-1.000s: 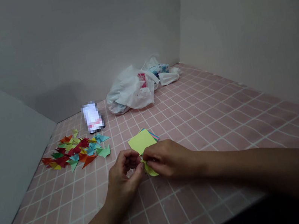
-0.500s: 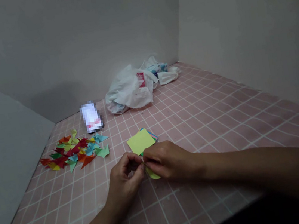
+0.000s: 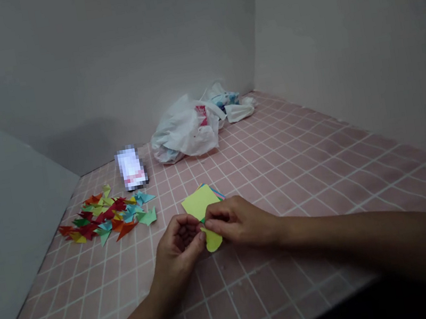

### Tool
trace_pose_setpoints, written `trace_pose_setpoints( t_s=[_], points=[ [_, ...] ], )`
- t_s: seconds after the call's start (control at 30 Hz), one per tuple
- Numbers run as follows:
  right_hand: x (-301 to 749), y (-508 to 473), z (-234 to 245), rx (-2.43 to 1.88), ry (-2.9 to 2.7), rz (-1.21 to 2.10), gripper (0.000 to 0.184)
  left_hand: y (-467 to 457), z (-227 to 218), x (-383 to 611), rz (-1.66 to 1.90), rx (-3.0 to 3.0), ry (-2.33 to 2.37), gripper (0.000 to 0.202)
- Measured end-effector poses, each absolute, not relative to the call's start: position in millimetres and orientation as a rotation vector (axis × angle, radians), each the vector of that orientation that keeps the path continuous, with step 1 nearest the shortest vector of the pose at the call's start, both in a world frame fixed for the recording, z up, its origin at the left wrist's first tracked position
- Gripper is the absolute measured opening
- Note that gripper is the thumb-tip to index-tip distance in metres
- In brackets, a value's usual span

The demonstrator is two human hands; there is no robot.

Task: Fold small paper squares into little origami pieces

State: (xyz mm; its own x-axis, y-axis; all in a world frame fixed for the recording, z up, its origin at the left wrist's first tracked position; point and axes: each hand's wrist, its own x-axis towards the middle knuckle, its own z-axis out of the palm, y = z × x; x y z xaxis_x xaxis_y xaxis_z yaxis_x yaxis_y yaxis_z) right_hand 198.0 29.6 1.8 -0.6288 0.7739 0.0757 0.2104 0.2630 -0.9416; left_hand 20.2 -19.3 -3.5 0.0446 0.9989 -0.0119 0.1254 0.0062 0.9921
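Between my fingertips is a small piece of yellow paper (image 3: 213, 240), partly folded, with a rounded lower end hanging down. My left hand (image 3: 182, 245) pinches its upper left tip between thumb and fingers. From the other side my right hand (image 3: 239, 225) is closed on the same paper, thumb on top. The fingers hide the paper's upper part. Just beyond my hands lies a stack of square coloured paper (image 3: 200, 202), a yellow-green sheet on top and blue, pink and green edges showing beneath.
Several folded paper pieces (image 3: 111, 210) in red, orange, yellow, green and blue lie heaped at the left. Behind them a lit phone (image 3: 130, 167) stands near the wall. White plastic bags (image 3: 187, 128) sit at the back. A pink checked cloth (image 3: 303, 167) covers the surface.
My right hand has shifted slightly up, its thumb now laid along the paper. More of the yellow paper shows between my hands, turned toward me. The left hand has opened out a little.
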Motion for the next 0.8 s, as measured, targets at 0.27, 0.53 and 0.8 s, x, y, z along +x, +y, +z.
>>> trace_pose_setpoints(
  t_s=[0.27, 0.53, 0.8],
  points=[
    [195, 40, -3, -0.84, -1.573, 2.039, 0.014, -20, 1, 19, 1.126, 1.365, 1.24, 0.018],
    [194, 42, -9, -0.782, -1.618, 2.018, 0.018, -23, 1, 18, 1.11, 1.485, 1.228, 0.018],
    [196, 42, -8, -0.748, -1.722, 1.907, 0.02, -26, 2, 18, 1.082, 1.492, 1.188, 0.018]
  ],
)
